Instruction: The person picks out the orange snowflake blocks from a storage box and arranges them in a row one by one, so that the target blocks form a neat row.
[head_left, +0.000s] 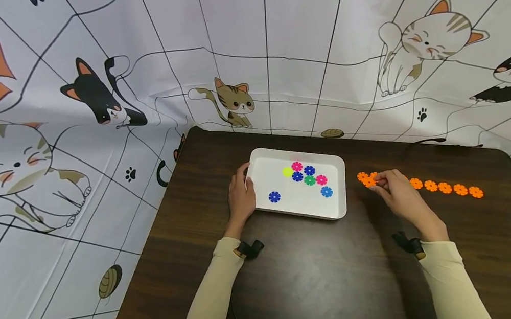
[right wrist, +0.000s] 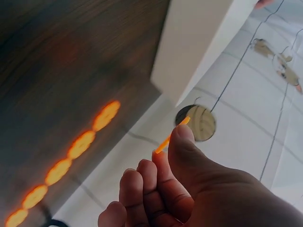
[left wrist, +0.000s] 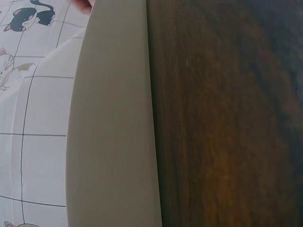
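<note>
My left hand (head_left: 242,194) grips the left edge of a white tray (head_left: 259,154), with the thumb at the rim. Notched plastic discs in several colours lie in the tray, among them a dark blue disc (head_left: 274,197) and a green disc (head_left: 310,180). Right of the tray, my right hand (head_left: 399,194) pinches an orange notched disc (right wrist: 173,135) between thumb and fingers, seen edge-on in the right wrist view. Close by its fingertips is another orange disc (head_left: 362,176). A row of orange discs (head_left: 445,188) lies to the right of that hand.
The dark wooden table (head_left: 322,276) meets a cat-print cloth (head_left: 298,73) along its far edge. In the left wrist view a smooth pale band (left wrist: 111,113) fills the middle; what it is, I cannot tell. A sliver of a hand (left wrist: 84,4) shows at the top.
</note>
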`<state>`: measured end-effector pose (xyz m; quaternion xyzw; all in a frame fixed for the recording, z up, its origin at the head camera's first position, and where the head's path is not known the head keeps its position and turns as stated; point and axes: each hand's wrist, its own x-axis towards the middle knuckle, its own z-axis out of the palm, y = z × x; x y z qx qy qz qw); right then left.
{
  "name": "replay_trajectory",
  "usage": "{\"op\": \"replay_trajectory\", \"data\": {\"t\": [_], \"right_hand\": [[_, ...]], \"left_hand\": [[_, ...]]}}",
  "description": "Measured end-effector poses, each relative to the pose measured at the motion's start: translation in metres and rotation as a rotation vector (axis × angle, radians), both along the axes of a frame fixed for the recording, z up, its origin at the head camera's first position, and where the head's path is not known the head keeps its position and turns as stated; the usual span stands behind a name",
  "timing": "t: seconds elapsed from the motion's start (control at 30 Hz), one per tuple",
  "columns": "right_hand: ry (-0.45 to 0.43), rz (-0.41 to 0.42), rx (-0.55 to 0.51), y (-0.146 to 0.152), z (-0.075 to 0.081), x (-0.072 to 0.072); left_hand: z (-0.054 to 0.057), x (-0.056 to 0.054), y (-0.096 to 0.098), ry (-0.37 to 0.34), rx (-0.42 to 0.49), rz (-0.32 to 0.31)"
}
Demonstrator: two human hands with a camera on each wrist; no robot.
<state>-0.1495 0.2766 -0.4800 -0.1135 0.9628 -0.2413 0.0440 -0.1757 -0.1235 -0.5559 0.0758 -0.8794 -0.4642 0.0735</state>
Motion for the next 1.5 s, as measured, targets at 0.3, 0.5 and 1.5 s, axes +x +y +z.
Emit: {"op": "replay_trajectory", "data": {"t": [0.3,0.5,1.5], "right_hand": [[0.008,-0.067,0.026,0.036,-0.009,0.009],[-0.013,-0.11,0.031,0.053,-0.012,0.013],[0.068,-0.256,0.093,0.137,-0.031,0.021]], "left_hand": [[0.0,-0.001,0.0,0.011,-0.008,-0.002],[0.0,0.001,0.0,0.011,-0.003,0.001],[-0.002,0.001,-0.001,0.022,-0.021,0.005]]}}
